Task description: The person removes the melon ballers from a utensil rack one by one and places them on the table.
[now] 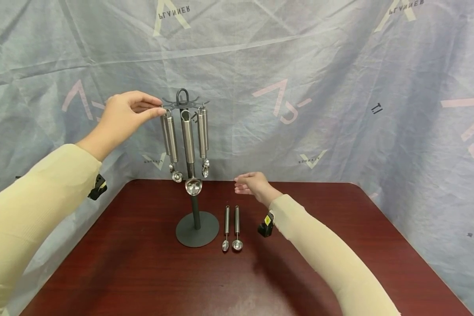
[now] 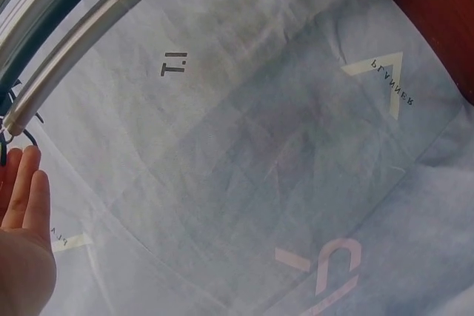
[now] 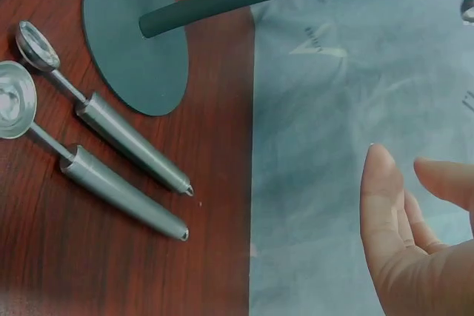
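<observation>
My left hand [image 1: 126, 112] is at the top left of a dark grey hanging rack [image 1: 196, 210]. Its thumb and fingertips pinch the ring end of a steel-handled melon baller [image 1: 165, 136] at a hook. In the left wrist view, fingers [image 2: 35, 201] reach up to the hook, the thumb hidden. Several more steel scoops hang there, including a larger one [image 1: 188, 136] in front. My right hand [image 1: 256, 186] hovers over the table's back part, holding nothing, thumb and fingers apart. Before it lie two melon ballers, one with an oval bowl [image 3: 133, 142], one with a round bowl [image 3: 122, 194].
The rack's round base [image 1: 197, 239] stands on a reddish-brown table [image 1: 142, 272], left of the two lying scoops. A grey printed cloth [image 1: 237, 66] hangs behind and beside the table.
</observation>
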Available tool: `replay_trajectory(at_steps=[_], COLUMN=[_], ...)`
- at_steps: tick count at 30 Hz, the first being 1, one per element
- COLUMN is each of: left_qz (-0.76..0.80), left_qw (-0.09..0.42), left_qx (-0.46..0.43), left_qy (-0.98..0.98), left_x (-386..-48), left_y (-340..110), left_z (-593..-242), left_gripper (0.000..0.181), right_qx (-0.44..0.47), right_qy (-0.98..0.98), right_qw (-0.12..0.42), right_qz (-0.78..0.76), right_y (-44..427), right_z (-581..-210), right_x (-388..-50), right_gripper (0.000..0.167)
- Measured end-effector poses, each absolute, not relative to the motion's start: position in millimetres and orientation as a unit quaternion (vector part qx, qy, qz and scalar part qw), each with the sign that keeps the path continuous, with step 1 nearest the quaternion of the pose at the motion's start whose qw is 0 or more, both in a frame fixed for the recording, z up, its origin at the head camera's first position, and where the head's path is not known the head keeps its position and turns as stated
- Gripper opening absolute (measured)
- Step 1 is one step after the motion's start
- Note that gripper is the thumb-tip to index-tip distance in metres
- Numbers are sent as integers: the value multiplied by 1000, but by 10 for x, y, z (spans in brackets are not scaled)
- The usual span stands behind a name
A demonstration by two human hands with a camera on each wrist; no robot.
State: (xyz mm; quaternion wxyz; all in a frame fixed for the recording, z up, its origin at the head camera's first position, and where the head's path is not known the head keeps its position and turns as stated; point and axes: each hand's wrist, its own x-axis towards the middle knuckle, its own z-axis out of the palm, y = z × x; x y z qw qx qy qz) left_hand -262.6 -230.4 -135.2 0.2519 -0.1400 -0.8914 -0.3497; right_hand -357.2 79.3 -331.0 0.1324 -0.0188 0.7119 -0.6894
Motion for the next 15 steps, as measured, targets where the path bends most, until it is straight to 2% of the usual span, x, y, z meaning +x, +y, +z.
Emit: replay_trajectory(at_steps=[7, 15], left_qz=[-353, -347], left_qw=[247, 187], left_qx=[-152, -160], left_qy=[-889, -905], left_x=[-2651, -2709], left_y=[-2316, -2375], left_z=[-1316, -1247], left_gripper=[51, 55], right_qx=[-35, -50], right_qy=[705, 661], right_qw=[129, 121], right_qz=[-696, -739], right_y=[759, 656], right_z=[-3135, -2816], right_x=[-3552, -3507], right_gripper=[34, 25])
